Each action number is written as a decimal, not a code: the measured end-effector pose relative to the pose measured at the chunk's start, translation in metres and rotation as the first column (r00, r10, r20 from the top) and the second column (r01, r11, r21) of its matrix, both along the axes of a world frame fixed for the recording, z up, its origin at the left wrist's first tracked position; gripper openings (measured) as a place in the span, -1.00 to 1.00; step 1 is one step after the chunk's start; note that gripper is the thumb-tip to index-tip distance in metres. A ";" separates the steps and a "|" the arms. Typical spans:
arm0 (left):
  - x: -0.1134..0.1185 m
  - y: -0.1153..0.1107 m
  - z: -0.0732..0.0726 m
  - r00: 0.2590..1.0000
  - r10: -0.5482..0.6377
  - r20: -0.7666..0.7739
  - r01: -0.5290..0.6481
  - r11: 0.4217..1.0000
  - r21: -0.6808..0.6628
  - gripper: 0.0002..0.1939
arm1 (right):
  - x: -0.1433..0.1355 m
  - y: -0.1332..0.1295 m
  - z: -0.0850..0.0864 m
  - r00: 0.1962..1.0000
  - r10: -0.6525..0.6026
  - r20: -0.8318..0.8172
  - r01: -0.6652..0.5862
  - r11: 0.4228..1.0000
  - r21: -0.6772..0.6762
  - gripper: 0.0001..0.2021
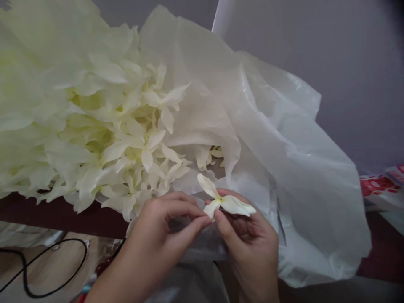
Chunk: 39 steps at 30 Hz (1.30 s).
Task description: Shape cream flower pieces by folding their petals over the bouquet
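A pale cream artificial-looking flower (233, 205) with a few pointed petals is held up between my two hands. My right hand (252, 240) pinches it near the centre from below, thumb in front and fingers curled behind. The thumb and fingertip of my left hand (167, 223) pinch the tip of its lower left petal. Behind my left hand spreads a large heap of similar flowers (147, 147). A translucent white plastic bag (293, 168) lies behind and beside my right hand, with more small petals showing in its opening.
A dark red table edge (63, 214) runs along the front. Below it at left, a black cable (23, 269) loops over a wooden surface. At far right lies a red and white printed package (378, 185). A grey wall (356, 84) rises behind.
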<state>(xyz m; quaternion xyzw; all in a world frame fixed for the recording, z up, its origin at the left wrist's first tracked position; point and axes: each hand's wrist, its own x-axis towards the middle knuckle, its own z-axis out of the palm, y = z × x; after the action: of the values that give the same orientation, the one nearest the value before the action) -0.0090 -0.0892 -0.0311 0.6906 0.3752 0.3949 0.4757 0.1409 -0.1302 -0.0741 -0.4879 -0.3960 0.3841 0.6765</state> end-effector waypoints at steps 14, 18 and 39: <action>-0.001 0.006 0.003 0.992 -0.048 0.120 0.078 0.963 -0.258 -0.87 | 0.004 -0.003 -0.001 0.989 0.116 -0.094 -0.113 0.993 0.041 -0.77; 0.000 0.007 0.003 0.985 -0.052 0.162 0.100 0.947 -0.304 -0.86 | 0.007 -0.003 -0.002 0.982 0.161 -0.099 -0.158 0.987 0.035 -0.77; 0.010 -0.010 -0.016 0.897 0.149 -0.416 0.060 0.892 0.449 -0.82 | -0.008 0.005 0.001 0.997 -0.074 0.020 0.076 0.988 -0.131 -0.75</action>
<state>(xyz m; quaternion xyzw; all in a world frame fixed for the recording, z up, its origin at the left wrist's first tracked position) 0.0013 -0.0992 -0.0472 0.8436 0.3871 0.3160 0.1964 0.1329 -0.1248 -0.0729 -0.5490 -0.3563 0.3799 0.6537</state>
